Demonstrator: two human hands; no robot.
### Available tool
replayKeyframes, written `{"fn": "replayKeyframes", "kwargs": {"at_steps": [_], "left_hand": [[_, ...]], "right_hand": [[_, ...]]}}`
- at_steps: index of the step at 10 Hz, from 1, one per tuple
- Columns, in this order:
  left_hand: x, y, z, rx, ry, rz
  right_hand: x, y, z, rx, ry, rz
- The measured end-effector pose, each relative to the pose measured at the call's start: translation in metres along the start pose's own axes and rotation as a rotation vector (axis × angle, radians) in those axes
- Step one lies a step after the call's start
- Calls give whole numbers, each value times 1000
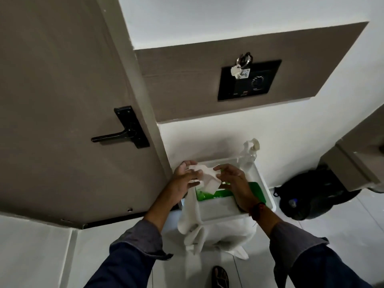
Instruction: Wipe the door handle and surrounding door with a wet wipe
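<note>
A grey-brown door point(62, 80) fills the left side, with a black lever handle point(124, 133) on a black plate near its right edge. Both my hands are over a white bin, to the right of and below the handle. My left hand point(185, 177) and my right hand point(230, 179) each pinch a crumpled white wet wipe point(207, 176) held between them. Under the wipe lies a green wipe pack point(220, 193) inside the white bin point(264, 188).
A white cloth point(192, 217) hangs over the bin's left rim, and a spray bottle point(250, 151) stands at its back corner. A black wall panel point(249, 80) with keys hangs above. A black bag point(311, 196) lies on the floor at right. A sandalled foot point(220, 276) shows below.
</note>
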State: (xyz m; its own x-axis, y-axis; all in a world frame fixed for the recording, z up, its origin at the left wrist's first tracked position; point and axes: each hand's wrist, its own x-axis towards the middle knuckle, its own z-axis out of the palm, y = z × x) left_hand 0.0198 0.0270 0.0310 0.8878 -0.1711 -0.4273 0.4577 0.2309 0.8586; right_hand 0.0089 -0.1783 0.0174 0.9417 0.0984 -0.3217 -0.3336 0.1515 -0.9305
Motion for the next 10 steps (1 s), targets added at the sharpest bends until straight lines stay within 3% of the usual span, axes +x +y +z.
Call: {"fn": "replayKeyframes", "kwargs": {"at_steps": [1, 3, 4, 5, 6, 8, 9, 10], "left_hand": [[6, -9, 14, 105, 32, 77], [13, -32, 34, 164, -17, 19], [16, -39, 41, 263, 103, 44], [20, -47, 42, 441, 169, 48], [24, -59, 42, 735, 183, 111], [23, -72, 35, 1331, 103, 114], [22, -82, 34, 1779, 55, 109], [28, -91, 36, 1987, 67, 237]], "right_hand": [[0, 9, -17, 30, 75, 29], [1, 24, -42, 44, 92, 63], [1, 29, -51, 23, 90, 50], [3, 36, -55, -140, 110, 20], [8, 48, -55, -460, 188, -18], [18, 68, -54, -926, 45, 35], [15, 75, -44, -1189, -22, 86], [15, 80, -33, -1497, -76, -12]]}}
